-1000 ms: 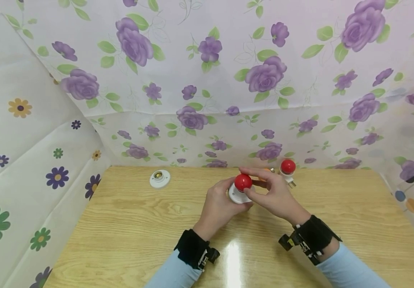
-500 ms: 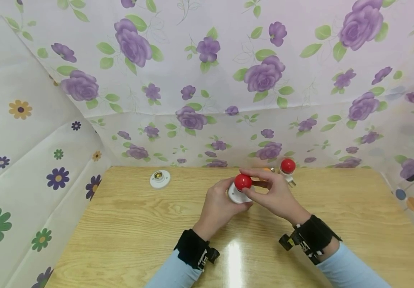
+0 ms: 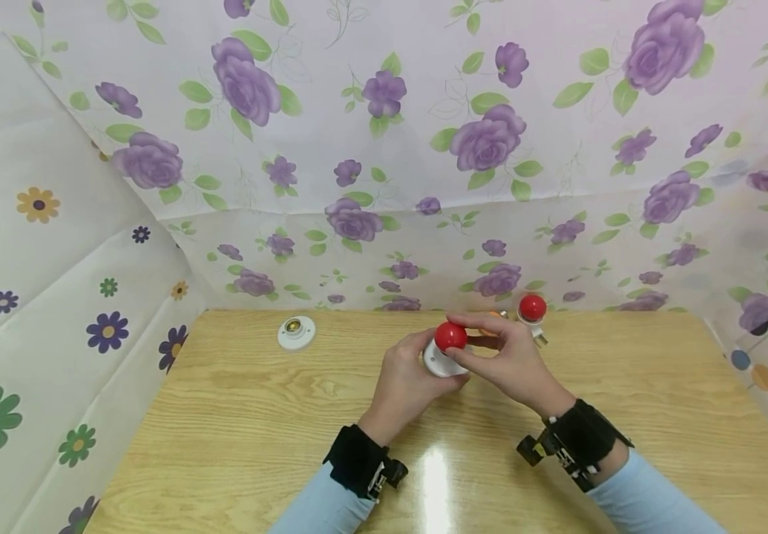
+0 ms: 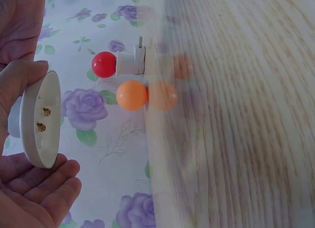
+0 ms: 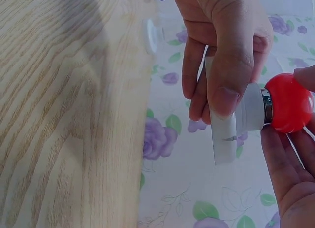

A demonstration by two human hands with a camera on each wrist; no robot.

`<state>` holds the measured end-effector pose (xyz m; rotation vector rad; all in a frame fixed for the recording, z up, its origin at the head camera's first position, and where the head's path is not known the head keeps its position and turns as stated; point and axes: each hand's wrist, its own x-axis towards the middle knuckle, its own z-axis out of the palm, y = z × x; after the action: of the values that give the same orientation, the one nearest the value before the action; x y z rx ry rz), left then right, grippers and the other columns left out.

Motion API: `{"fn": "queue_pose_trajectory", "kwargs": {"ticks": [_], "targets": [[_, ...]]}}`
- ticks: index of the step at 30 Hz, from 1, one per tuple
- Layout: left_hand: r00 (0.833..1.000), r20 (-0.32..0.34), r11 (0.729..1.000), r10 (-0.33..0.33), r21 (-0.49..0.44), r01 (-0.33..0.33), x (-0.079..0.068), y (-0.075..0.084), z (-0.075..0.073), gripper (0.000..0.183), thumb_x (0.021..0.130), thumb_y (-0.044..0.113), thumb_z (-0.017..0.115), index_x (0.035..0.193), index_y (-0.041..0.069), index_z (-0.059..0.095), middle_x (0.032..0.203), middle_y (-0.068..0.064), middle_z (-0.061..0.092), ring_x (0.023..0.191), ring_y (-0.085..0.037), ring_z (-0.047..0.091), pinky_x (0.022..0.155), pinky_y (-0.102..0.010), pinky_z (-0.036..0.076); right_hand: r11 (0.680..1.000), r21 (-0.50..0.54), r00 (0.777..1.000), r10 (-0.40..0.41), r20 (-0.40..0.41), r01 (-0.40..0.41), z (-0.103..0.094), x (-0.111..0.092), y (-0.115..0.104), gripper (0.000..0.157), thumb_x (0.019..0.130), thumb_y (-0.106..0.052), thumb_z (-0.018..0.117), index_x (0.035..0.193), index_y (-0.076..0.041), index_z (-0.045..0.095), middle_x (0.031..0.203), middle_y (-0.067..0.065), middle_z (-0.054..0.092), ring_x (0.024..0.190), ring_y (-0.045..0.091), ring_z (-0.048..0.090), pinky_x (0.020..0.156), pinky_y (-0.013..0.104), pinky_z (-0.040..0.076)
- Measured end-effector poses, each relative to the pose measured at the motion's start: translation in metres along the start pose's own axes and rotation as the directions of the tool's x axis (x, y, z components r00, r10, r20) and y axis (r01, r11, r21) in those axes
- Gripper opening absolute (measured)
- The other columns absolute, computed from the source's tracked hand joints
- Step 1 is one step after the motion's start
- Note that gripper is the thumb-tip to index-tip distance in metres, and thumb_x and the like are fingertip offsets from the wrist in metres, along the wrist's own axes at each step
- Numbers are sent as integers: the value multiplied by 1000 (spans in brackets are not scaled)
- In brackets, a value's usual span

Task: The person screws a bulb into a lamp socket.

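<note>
My left hand [image 3: 410, 382] grips a round white lamp holder [image 4: 42, 119] by its rim, thumb on one side and fingers on the other. In the left wrist view its hollow underside shows two brass screws. A red light bulb [image 5: 290, 103] sits at the holder's socket, with a band of its metal cap showing between the red globe and the white collar. My right hand [image 3: 510, 363] pinches the red globe between thumb and fingers. Both hands hold the pair above the wooden table.
A second white lamp holder [image 3: 297, 332], its socket bare, lies at the table's back left. At the back right stands another red bulb [image 3: 533, 307] in a white plug-in socket [image 4: 132, 60]. Beside it lies an orange bulb [image 4: 132, 95]. Flowered cloth [image 3: 357, 133] hangs behind the table [image 3: 237, 437].
Both hands keep almost the same place and grip. My right fingers shift very slightly on the red bulb, and the head view moves a little.
</note>
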<state>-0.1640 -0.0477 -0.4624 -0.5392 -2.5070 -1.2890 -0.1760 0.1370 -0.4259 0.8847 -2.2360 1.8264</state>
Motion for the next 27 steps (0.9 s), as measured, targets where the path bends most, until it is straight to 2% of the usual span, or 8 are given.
{"fn": "queue_pose_trajectory", "kwargs": {"ticks": [10, 15, 22, 27], "targets": [[1000, -7, 1000, -8, -4, 8, 0, 0, -2, 60, 68, 52, 76, 120, 28, 58, 108, 17, 57, 94, -1, 53, 76, -23, 45, 1000, -3, 1000, -4, -29, 4, 4, 1, -26, 41, 76, -4, 74, 115, -1, 61, 118, 9, 59, 107, 24, 54, 82, 47, 46], [1000, -7, 1000, -8, -1, 8, 0, 0, -3, 61, 68, 51, 77, 120, 27, 58, 108, 16, 57, 95, -1, 53, 78, -23, 45, 1000, -3, 1000, -13, 3, 13, 5, 4, -31, 44, 78, -5, 72, 119, -5, 60, 122, 6, 57, 112, 26, 50, 85, 46, 45], [1000, -14, 1000, 5, 9, -5, -1, -2, -3, 62, 68, 54, 75, 120, 26, 58, 109, 15, 57, 96, -1, 53, 78, -23, 45, 998, -68, 997, 8, 71, -4, 1, 4, -1, 51, 82, -21, 71, 131, -23, 54, 133, -2, 50, 121, 17, 44, 89, 37, 43], [1000, -17, 1000, 19, 17, -18, -1, -3, -3, 62, 67, 52, 76, 120, 24, 58, 108, 14, 58, 96, -2, 53, 78, -23, 45, 997, -76, 995, 10, 97, -2, 2, 4, -2, 49, 85, -20, 68, 132, -22, 53, 134, -3, 49, 120, 17, 45, 89, 38, 43]]}}
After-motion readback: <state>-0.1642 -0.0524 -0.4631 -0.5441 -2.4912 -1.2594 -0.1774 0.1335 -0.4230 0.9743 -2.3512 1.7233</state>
